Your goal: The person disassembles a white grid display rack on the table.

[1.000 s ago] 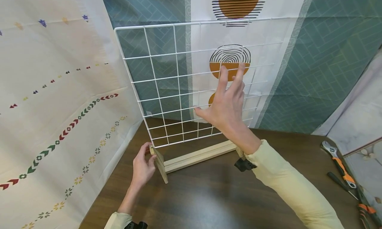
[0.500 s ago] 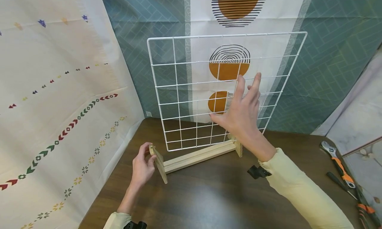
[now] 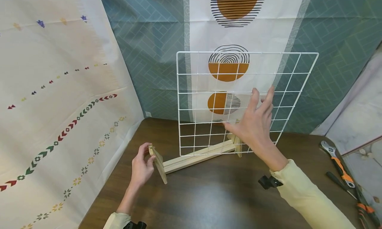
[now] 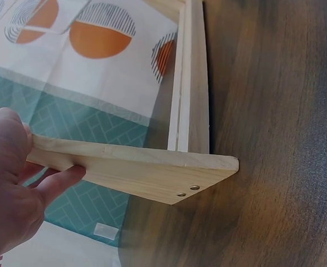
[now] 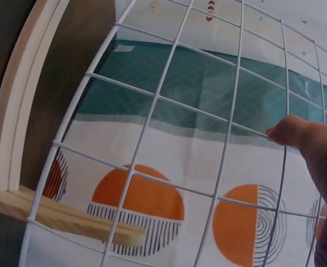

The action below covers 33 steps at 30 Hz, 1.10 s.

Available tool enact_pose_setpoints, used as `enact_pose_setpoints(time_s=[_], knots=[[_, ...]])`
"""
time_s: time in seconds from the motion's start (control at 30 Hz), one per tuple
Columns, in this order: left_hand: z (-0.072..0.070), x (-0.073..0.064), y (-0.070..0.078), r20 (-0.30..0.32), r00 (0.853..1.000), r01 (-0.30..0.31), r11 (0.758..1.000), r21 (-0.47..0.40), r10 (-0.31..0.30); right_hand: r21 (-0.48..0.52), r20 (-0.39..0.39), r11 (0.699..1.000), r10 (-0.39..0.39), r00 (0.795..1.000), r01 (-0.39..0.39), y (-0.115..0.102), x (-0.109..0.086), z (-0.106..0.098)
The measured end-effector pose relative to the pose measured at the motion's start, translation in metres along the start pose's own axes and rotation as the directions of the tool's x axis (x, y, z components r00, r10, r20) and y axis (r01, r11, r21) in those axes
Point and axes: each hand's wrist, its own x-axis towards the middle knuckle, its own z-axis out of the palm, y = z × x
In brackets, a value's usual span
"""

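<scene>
A white wire grid panel (image 3: 247, 52) stands roughly upright over the table, its lower edge overlapping a pale wooden stand in the head view. My right hand (image 3: 258, 126) holds the panel by its wires, thumb and fingers spread wide across the mesh. Two long parallel rails (image 3: 191, 161) join the stand's end boards. At the left end board (image 3: 160, 166), my left hand (image 3: 141, 167) pinches the upper end between thumb and fingers. Two round metal fasteners (image 4: 194, 188) show on that board's outer face in the left wrist view. The far end board (image 3: 237, 146) shows behind the mesh.
On the right side of the brown table (image 3: 206, 192) lie an adjustable wrench (image 3: 338, 162), a screwdriver (image 3: 337, 181) and an orange-and-black handled tool (image 3: 367, 209). A patterned cloth (image 3: 149, 56) hangs behind the table, a white one (image 3: 59, 123) at left.
My right hand has carried the grid panel rightward and downward, and its lower edge now overlaps the rails. The left hand and the wooden stand have stayed in place.
</scene>
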Motion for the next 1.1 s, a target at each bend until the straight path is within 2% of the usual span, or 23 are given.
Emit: enact_pose_setpoints(time_s=[0.3,0.53,1.1], knots=[[0.001,-0.001,-0.001,-0.025,1.000,0.009,0.999,0.035,-0.009,-0.018,0.025,1.000,0.025,0.999,-0.024,0.016,-0.010,0.001],[0.001,-0.002,0.000,-0.032,0.999,0.018,1.000,0.021,-0.017,-0.028,0.035,0.999,0.026,0.999,-0.025,0.026,-0.016,0.001],[-0.001,-0.008,0.001,-0.053,0.999,0.015,0.998,0.055,-0.012,-0.060,0.083,0.997,0.059,0.995,-0.054,0.035,-0.024,0.003]])
